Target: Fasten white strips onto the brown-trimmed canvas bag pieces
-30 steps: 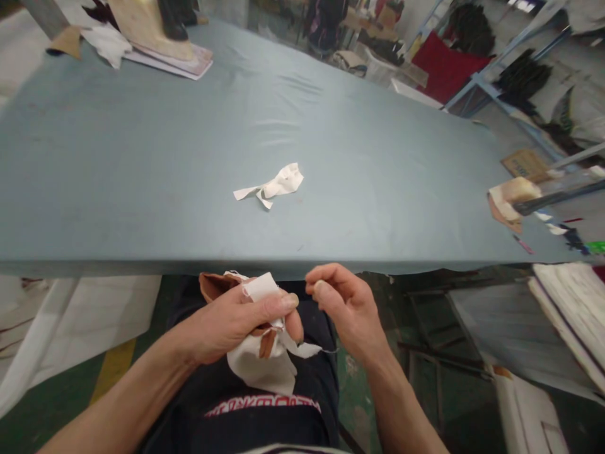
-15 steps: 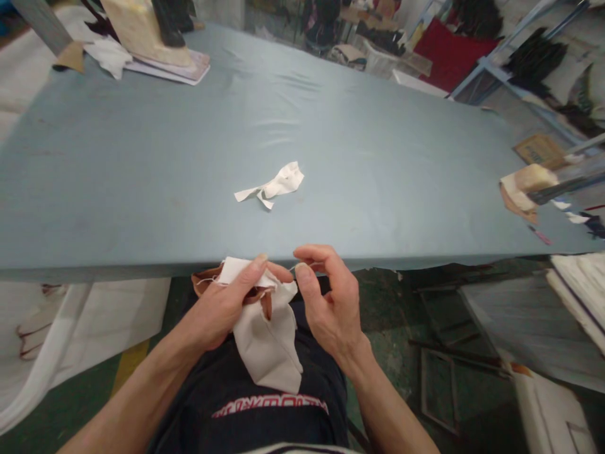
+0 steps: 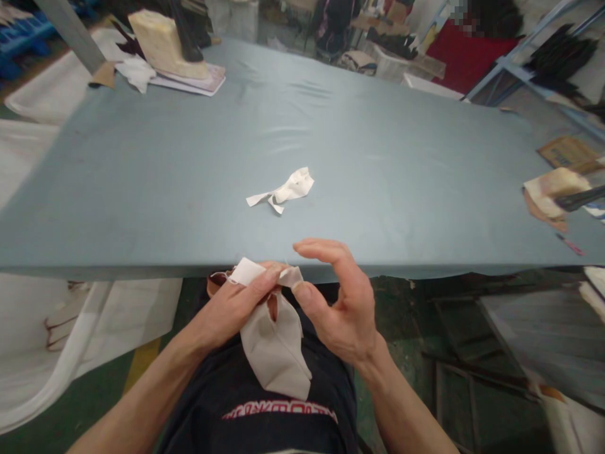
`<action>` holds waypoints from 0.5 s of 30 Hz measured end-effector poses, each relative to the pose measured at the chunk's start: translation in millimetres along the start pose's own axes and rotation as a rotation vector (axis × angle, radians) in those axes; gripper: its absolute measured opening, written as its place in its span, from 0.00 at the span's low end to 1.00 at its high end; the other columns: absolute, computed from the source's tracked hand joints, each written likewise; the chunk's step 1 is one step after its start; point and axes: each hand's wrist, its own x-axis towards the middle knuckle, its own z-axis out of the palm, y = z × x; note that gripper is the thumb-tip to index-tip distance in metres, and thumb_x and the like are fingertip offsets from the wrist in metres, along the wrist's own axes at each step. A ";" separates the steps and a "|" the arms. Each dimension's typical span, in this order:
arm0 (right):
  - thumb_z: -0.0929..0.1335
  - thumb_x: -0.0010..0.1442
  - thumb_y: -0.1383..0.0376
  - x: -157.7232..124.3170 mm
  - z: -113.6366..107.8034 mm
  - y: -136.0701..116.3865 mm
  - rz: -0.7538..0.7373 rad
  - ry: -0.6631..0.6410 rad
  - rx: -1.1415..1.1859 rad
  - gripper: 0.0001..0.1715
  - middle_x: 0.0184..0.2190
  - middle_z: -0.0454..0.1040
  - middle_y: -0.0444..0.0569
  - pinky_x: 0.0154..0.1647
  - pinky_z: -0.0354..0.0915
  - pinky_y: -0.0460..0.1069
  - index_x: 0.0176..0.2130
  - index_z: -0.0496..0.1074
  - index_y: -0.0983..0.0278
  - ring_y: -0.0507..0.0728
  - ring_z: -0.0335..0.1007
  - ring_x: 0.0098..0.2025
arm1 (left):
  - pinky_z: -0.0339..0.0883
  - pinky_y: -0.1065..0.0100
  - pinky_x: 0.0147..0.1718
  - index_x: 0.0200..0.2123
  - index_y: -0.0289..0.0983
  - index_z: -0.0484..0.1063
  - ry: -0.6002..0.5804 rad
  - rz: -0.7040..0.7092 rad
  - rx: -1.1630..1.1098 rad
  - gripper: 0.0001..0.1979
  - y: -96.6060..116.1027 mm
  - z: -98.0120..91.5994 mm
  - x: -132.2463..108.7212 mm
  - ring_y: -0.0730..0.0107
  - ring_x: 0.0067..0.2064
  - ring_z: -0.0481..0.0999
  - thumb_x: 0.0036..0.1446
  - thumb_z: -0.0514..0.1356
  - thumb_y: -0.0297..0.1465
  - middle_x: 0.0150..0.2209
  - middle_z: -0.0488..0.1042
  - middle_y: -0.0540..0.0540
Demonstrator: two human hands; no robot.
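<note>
My left hand (image 3: 236, 302) is closed on an off-white cloth piece (image 3: 276, 353) with brown material inside. The thumb presses along its upper edge, and the cloth hangs down over my dark apron. A small slit in it shows brown. White flaps and loose threads stick out at the top, by the left fingers. My right hand (image 3: 347, 309) is beside it with thumb and index finger spread apart. Its thumb tip touches the small flap at the cloth's upper right; its other fingers are mostly hidden.
A crumpled white scrap (image 3: 295, 185) lies on the blue-grey table (image 3: 189, 164) ahead. At the back left stands a yellowish block (image 3: 163, 47) on papers. Another yellowish block (image 3: 564, 183) sits at the right near a pink-handled tool (image 3: 570, 244). A white curved rail (image 3: 78, 353) is at lower left.
My right index finger has lifted away from the thumb, ending a pinch on a thread at the cloth. The flap at the upper right now stands up. The view has shifted slightly.
</note>
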 end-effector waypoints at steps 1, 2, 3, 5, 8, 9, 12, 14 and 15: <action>0.73 0.73 0.63 1.1 -2.5 1.3 0.044 -0.026 0.021 0.14 0.56 0.85 0.56 0.65 0.76 0.59 0.57 0.77 0.60 0.63 0.81 0.61 | 0.71 0.64 0.39 0.40 0.40 0.83 -0.018 0.001 0.047 0.28 3.3 -1.2 0.8 0.61 0.34 0.76 0.69 0.58 0.59 0.28 0.78 0.49; 0.74 0.73 0.61 2.2 -4.0 2.6 0.084 -0.080 0.044 0.14 0.56 0.85 0.56 0.66 0.75 0.59 0.56 0.78 0.60 0.63 0.81 0.62 | 0.70 0.64 0.37 0.41 0.39 0.83 -0.034 -0.016 0.067 0.28 6.2 -1.8 2.0 0.61 0.33 0.75 0.67 0.60 0.58 0.27 0.77 0.50; 0.74 0.73 0.60 3.4 -4.4 3.7 0.122 -0.153 0.071 0.13 0.56 0.85 0.55 0.66 0.75 0.58 0.54 0.78 0.60 0.63 0.81 0.61 | 0.68 0.64 0.35 0.42 0.39 0.82 -0.050 -0.041 0.073 0.27 8.3 -1.8 3.4 0.62 0.33 0.74 0.64 0.62 0.57 0.28 0.77 0.50; 0.74 0.73 0.58 5.4 -2.1 4.7 0.186 -0.283 0.139 0.09 0.53 0.86 0.53 0.63 0.76 0.57 0.50 0.80 0.60 0.61 0.83 0.57 | 0.65 0.65 0.34 0.39 0.38 0.80 -0.061 -0.089 0.071 0.25 10.6 -0.4 5.9 0.63 0.33 0.72 0.57 0.67 0.55 0.29 0.76 0.50; 0.67 0.79 0.55 5.9 4.4 5.1 0.308 -0.307 0.253 0.17 0.48 0.86 0.51 0.61 0.75 0.55 0.43 0.81 0.60 0.59 0.83 0.53 | 0.60 0.67 0.32 0.31 0.38 0.74 -0.060 -0.119 0.082 0.23 11.3 1.9 6.3 0.67 0.32 0.66 0.52 0.70 0.52 0.28 0.70 0.53; 0.64 0.82 0.53 5.3 6.3 6.2 0.371 -0.294 0.305 0.23 0.47 0.87 0.51 0.59 0.76 0.55 0.42 0.81 0.61 0.59 0.83 0.51 | 0.58 0.68 0.31 0.31 0.39 0.73 -0.041 -0.137 0.088 0.23 11.2 1.7 5.5 0.68 0.31 0.65 0.50 0.70 0.52 0.27 0.69 0.54; 0.59 0.83 0.45 3.1 9.7 15.0 0.578 -0.385 0.488 0.35 0.38 0.86 0.50 0.53 0.76 0.53 0.39 0.83 0.62 0.58 0.82 0.43 | 0.59 0.67 0.30 0.37 0.39 0.78 0.027 -0.146 0.179 0.25 10.2 -3.0 2.7 0.64 0.32 0.70 0.45 0.72 0.52 0.30 0.76 0.51; 0.62 0.80 0.40 3.3 10.3 22.9 0.642 -0.501 0.578 0.37 0.35 0.84 0.48 0.49 0.75 0.52 0.38 0.84 0.62 0.58 0.79 0.40 | 0.61 0.66 0.31 0.45 0.39 0.81 0.042 -0.093 0.298 0.32 8.1 -8.2 1.8 0.59 0.33 0.75 0.44 0.73 0.55 0.32 0.82 0.49; 0.63 0.79 0.38 4.3 10.2 26.1 0.644 -0.550 0.605 0.38 0.35 0.83 0.48 0.48 0.75 0.52 0.38 0.84 0.62 0.57 0.78 0.39 | 0.62 0.65 0.32 0.50 0.38 0.81 0.038 -0.068 0.360 0.36 6.6 -10.7 1.6 0.56 0.34 0.78 0.44 0.73 0.56 0.33 0.84 0.47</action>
